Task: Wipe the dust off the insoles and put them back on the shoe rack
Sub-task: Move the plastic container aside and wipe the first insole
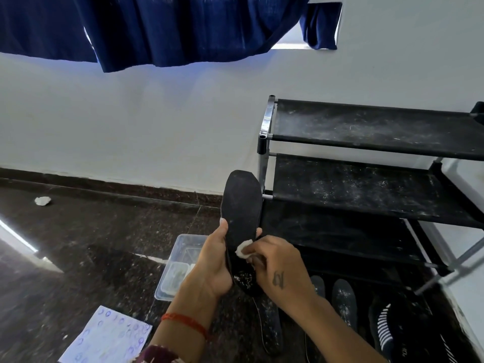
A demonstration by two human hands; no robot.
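Observation:
My left hand (214, 260) grips a black insole (242, 205) by its lower half and holds it upright in front of the shoe rack (366, 189). My right hand (277, 263) pinches a small white wipe (244, 248) and presses it on the insole's middle. White dust specks cover the insole's heel end between my hands. Three more dusty black insoles lie on the floor below: one (271, 326) under my wrists, one (318, 282) beside my right forearm and one (345, 302) further right.
The rack's black fabric shelves are dusty and bare. A clear plastic tub (178, 268) stands on the dark floor left of my hands. A patterned sheet (104, 336) lies at the lower left, a crumpled white wad (42, 200) near the wall, and a striped black shoe (387, 328) at the lower right.

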